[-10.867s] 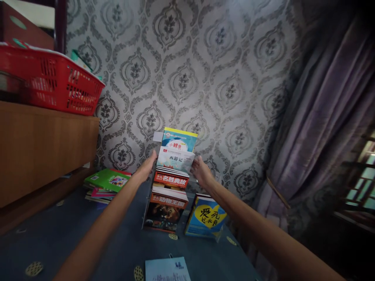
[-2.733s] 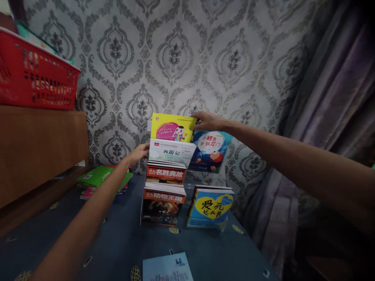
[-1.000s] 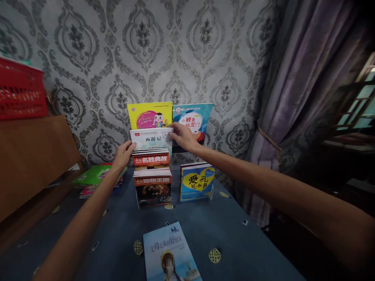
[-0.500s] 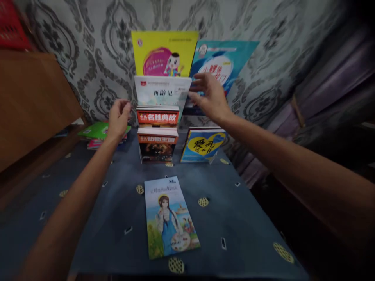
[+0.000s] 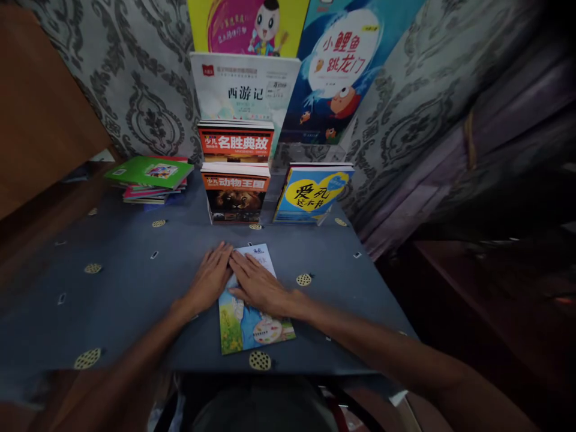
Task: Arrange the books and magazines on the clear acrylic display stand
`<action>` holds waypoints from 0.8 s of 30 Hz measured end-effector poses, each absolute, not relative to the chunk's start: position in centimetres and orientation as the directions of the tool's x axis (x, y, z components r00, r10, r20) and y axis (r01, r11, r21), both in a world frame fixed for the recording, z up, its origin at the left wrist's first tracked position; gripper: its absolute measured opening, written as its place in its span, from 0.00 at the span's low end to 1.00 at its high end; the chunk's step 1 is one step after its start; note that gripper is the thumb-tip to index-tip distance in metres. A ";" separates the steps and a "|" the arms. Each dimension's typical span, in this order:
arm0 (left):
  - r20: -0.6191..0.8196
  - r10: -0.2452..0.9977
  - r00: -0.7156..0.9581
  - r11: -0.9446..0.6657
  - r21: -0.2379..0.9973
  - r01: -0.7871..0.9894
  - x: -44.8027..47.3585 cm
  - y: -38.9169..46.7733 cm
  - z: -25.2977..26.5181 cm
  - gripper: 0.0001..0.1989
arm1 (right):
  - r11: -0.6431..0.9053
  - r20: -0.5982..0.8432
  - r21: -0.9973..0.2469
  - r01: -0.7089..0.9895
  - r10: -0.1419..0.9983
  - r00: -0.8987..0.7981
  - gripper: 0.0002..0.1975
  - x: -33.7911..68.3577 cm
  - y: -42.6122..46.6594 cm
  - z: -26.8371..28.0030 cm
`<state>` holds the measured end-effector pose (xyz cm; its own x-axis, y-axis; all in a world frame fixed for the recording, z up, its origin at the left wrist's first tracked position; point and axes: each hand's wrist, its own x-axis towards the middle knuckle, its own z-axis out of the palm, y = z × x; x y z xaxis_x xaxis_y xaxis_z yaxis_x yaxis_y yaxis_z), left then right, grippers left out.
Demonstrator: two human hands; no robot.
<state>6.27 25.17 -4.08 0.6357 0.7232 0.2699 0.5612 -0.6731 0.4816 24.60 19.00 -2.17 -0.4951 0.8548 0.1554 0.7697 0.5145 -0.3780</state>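
Observation:
A light-blue picture-covered book lies flat near the front of the cloth-covered table. My right hand rests flat over its upper part, fingers stretched out, hiding most of the title and the drawn figure. My left hand lies at the book's upper left edge, fingers extended, its tips meeting those of the right hand. Neither hand grips anything. Behind them, a clear tiered stand bears upright books, among them a lion-covered book and a blue book with a yellow heart.
Higher on the stand are a white book, a yellow book and a teal fish-covered book. A stack of books topped by a green one lies at the back left. Patterned wallpaper and a purple curtain border the table.
Both hands have come down from beside the upper books to the light-blue book on the table. The view has tilted downward and the front table edge shows more.

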 end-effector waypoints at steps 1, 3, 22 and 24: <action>0.258 0.727 0.637 -0.668 0.479 0.569 6.2 25.2 -4.4 0.25 | 0.501 0.157 -0.362 0.786 0.864 -0.478 0.38 24.6 19.3 -2.5; 0.257 0.729 0.634 -0.668 0.467 0.579 6.2 25.2 -4.7 0.25 | 0.448 0.163 -0.342 0.826 0.894 -0.417 0.37 25.5 19.8 -2.8; 0.298 0.819 0.490 -0.573 0.383 0.724 6.6 23.8 -4.0 0.26 | 0.271 0.108 -0.255 0.928 0.962 -0.251 0.52 28.3 9.1 -2.7; 0.306 0.836 0.456 -0.547 0.397 0.737 6.7 23.2 -3.8 0.26 | 0.288 0.086 -0.238 0.927 0.957 -0.276 0.54 28.4 8.8 -2.6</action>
